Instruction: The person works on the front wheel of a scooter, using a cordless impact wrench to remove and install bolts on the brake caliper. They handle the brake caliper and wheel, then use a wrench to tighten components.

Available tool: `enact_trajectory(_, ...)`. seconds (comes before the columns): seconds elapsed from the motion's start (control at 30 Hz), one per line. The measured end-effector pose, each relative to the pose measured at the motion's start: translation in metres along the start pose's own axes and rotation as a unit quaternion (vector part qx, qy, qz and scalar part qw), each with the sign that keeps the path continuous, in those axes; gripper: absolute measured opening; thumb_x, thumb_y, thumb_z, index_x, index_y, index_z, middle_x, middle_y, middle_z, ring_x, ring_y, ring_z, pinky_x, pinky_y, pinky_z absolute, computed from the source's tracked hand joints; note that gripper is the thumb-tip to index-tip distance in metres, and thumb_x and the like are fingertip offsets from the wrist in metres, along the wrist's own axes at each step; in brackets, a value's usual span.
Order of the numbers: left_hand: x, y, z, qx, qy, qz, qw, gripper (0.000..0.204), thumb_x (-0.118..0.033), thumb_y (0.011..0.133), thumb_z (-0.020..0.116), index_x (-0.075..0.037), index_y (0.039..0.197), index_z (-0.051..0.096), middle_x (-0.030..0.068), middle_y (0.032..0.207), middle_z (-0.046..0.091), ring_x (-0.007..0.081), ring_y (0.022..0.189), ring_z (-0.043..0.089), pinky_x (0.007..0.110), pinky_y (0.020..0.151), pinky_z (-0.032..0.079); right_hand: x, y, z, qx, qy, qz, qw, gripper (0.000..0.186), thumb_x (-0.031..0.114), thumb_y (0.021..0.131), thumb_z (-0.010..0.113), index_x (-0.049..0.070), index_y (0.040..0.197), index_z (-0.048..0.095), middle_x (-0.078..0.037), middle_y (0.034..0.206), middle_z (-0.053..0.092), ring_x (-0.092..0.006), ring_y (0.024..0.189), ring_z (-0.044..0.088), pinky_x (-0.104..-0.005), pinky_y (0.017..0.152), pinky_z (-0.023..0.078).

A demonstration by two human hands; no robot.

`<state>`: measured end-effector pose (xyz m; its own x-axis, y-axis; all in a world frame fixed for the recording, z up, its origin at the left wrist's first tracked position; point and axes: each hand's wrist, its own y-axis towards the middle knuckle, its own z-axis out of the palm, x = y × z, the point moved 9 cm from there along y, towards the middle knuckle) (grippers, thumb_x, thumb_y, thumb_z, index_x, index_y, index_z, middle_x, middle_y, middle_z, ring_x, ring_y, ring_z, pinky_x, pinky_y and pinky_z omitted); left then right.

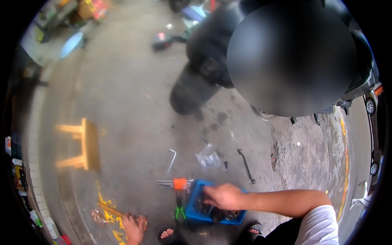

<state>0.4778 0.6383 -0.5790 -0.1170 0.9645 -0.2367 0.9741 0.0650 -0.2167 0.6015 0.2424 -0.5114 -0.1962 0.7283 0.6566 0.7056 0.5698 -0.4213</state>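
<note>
My right hand [224, 197] reaches over a blue plastic basket [191, 212], fingers bent down among dark metal parts [218, 214]. Its fingertips are blurred, and what they hold, if anything, is hidden. Low on the left, my left hand [132, 227] is closed round a wooden stick [110, 209] lying near the floor. Beside the basket lies a hex key set in an orange holder [179, 183]. Green-handled pliers [180, 212] rest just below it. A single loose hex key [172, 161] lies farther off.
A double-ended wrench [246, 166], a clear plastic bag [209, 156] and a small dark bolt [226, 165] lie beyond the basket. A wooden stool [90, 145] rests on its side at left. A motorcycle wheel [192, 92] stands ahead; a blurred disc hides the area beside it.
</note>
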Motion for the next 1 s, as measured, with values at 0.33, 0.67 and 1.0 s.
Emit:
enact_trajectory(0.33, 0.061, -0.026, 0.008, -0.049, 0.009, -0.014, 0.999, 0.029, -0.022, 0.097, 0.057, 0.005, 0.105, 0.054, 0.0270, 0.117, 0.049, 0.0464, 0.108, 0.048, 0.053, 0.095, 0.040, 0.008, -0.096, -0.126, -0.192, 0.323, 0.018, 0.927, 0.035, 0.017, 0.087, 0.080, 0.006, 0.112, 0.058, -0.001, 0.089, 0.054, -0.0111, 0.072, 0.047, -0.0271, 0.065, 0.044)
enact_trajectory(0.67, 0.119, -0.046, 0.005, -0.025, 0.050, -0.140, 0.989, 0.046, -0.033, 0.105, 0.047, 0.011, 0.117, 0.053, 0.0293, 0.121, 0.049, 0.0472, 0.114, 0.048, 0.052, 0.098, 0.039, -0.002, -0.114, -0.121, -0.197, 0.411, 0.012, 0.890, 0.038, 0.012, 0.085, 0.082, 0.003, 0.114, 0.060, 0.000, 0.096, 0.062, -0.0049, 0.085, 0.056, -0.0216, 0.072, 0.047)
enact_trajectory(1.0, 0.108, -0.044, 0.001, 0.006, 0.056, -0.186, 0.981, 0.052, -0.032, 0.103, 0.051, 0.011, 0.133, 0.047, 0.0318, 0.132, 0.047, 0.0476, 0.122, 0.046, 0.053, 0.105, 0.036, -0.006, -0.121, -0.113, -0.116, 0.520, 0.008, 0.846, 0.036, 0.007, 0.087, 0.078, 0.001, 0.118, 0.060, -0.001, 0.093, 0.065, -0.0071, 0.085, 0.061, -0.0232, 0.075, 0.051)
